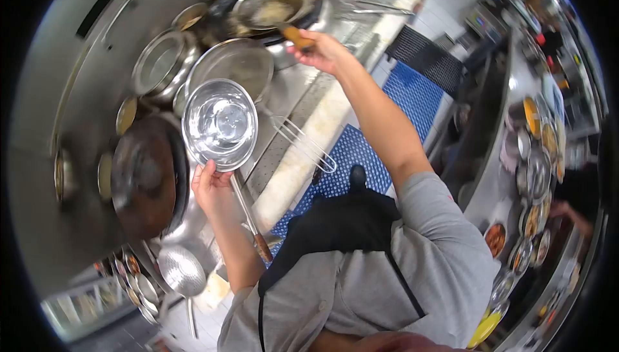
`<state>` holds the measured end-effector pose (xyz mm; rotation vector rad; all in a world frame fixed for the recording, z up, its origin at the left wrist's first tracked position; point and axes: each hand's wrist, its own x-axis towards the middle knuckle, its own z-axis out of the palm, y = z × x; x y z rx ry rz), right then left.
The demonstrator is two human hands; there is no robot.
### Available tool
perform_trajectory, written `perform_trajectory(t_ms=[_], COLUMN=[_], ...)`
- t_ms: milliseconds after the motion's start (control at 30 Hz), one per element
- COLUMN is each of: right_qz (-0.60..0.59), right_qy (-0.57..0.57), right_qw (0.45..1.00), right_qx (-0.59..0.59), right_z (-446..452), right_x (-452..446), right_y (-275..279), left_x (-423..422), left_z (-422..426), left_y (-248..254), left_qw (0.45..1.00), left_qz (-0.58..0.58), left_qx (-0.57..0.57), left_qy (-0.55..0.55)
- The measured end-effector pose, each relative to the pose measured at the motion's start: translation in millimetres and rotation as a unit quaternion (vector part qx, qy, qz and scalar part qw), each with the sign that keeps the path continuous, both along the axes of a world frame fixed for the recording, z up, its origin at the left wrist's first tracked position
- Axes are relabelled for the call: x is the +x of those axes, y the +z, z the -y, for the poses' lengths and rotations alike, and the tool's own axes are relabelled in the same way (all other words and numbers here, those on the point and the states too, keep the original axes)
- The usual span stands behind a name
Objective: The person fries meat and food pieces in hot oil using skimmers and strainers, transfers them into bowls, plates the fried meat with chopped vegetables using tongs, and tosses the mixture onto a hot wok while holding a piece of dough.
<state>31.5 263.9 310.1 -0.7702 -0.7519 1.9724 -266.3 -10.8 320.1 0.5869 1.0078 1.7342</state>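
Note:
My left hand (213, 184) grips the rim of a shiny metal bowl (222, 123), with its hollow inside turned up toward me and no food visible in it. Fingers of my right hand (320, 52) are wrapped around the wooden handle of a strainer (298, 36). Its round basket is over a dark wok (314, 13), and pale food (274, 12) lies in it. Whether the basket touches the wok is hard to tell. A large round mesh sieve (258, 61) with a wire handle sits between the bowl and the wok.
Left of the bowl is a rusty-brown wok (145, 178). Nearby are a lidded-looking metal pot (158, 61) and a perforated ladle (182, 271). Blue mats (412, 100) cover the floor. At right, a counter holds several food dishes (532, 220), with another person's arm (574, 216) beside it.

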Motion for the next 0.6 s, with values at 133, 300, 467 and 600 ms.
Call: perform_trajectory(t_ms=[133,300,467,600], right_qz=[0.159,0.285,0.587,0.483], right_qy=[0.059,-0.12,-0.445,-0.618], right_qw=[0.976,0.939,0.633,0.604], right_qx=[0.135,0.149,0.238,-0.139], right_z=[101.7,227.0,286.0,375.4], right_x=[53.4,131.6,234.2,350.5], right_y=[30.2,33.3,-38.6,-51.8], left_x=[44.4,134.2,238.0,274.3], left_z=[-32.3,-58.4,-58.6,-39.7], left_y=[-7.0,-5.4,-8.9,12.2], left_qw=[0.99,0.93,0.802,0.756], left_qz=[-0.068,-0.156,-0.194,-0.188], left_qx=[-0.028,-0.029,0.0,-0.036], left_qy=[-0.117,-0.332,-0.565,-0.626])
